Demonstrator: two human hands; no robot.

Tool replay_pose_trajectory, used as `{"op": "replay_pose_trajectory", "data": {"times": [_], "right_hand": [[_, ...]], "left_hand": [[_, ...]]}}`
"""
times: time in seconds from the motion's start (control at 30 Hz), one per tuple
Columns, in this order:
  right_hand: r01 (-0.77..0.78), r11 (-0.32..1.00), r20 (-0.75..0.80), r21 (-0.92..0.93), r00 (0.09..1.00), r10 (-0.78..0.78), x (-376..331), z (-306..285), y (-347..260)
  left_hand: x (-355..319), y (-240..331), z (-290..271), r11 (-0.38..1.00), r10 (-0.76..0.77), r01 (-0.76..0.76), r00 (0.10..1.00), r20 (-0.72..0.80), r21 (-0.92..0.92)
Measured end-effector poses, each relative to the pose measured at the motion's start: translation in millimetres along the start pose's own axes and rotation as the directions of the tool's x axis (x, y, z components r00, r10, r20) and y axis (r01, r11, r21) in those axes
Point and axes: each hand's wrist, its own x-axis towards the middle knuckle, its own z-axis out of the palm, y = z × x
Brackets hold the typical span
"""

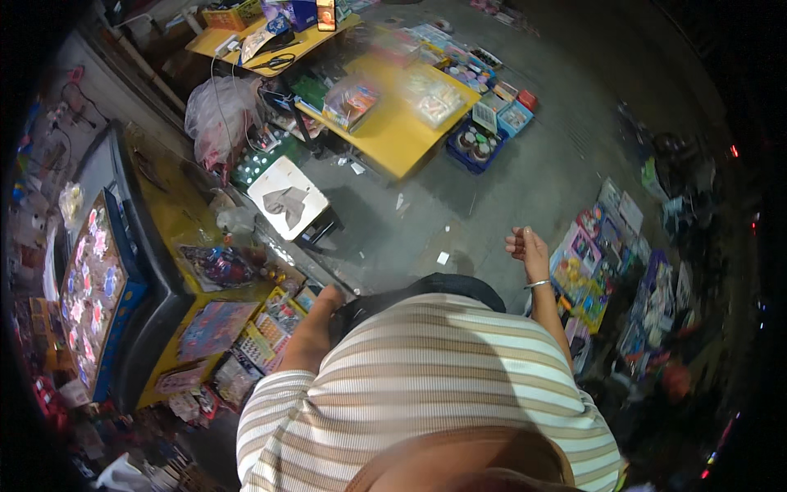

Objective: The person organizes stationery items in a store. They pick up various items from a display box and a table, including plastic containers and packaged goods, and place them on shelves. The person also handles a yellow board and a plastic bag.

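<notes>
1. The right hand was seen raised in front of the body, out to the right side, with the fingers curled loosely inward. Nothing was observed between them. A thin bangle was noted on the wrist.

2. The left hand was recorded low at the left of the body, at the upper edge of a dark waist bag. Its fingers were hidden behind the bag and the striped shirt (whether spread or closed could not be told).

3. The waist bag lay directly against the front of the body, between the two hands, with its long axis running left to right across the waist. The left hand was touching it or just beside it; the right hand was held apart, above and to the right. The left hand was thus the nearer.

4. The bag was observed as black, soft and rounded along its top edge; only that upper rim was in view.

5. To the left, a yellow table of packaged toys was noted near the left arm, with a white stool beyond it on the grey floor. A second yellow table stood farther ahead.

6. Boxed toys were laid out on the ground just beside the right forearm.
</notes>
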Motion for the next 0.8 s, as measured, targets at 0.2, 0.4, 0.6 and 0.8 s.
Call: {"op": "replay_pose_trajectory", "data": {"times": [0.2, 0.4, 0.6, 0.8], "right_hand": [[-0.066, 0.998, 0.143, -0.002, 0.988, 0.066, 145.7, -5.9, -18.1], [-0.193, 0.975, 0.333, -0.11, 0.917, 0.219, 280.0, 29.0, 0.8], [-0.322, 0.882, 0.362, -0.345, 0.821, 0.442, 383.5, 38.4, -1.1], [-0.296, 0.874, 0.497, -0.386, 0.731, 0.467, 486.0, 100.5, -42.3]], "left_hand": [[27.2, 10.1, 8.1, 0.987, -0.155, 0.155, 0.988, -0.014, 0.042], [83.1, 62.0, -2.8, 0.967, 0.178, -0.17, 0.984, -0.026, 0.189], [209.9, 108.8, -55.2, 0.814, -0.321, 0.225, 0.943, -0.091, -0.535], [282.9, 162.8, -195.3, 0.448, -0.612, -0.025, 0.72, -0.327, -0.894]]}}
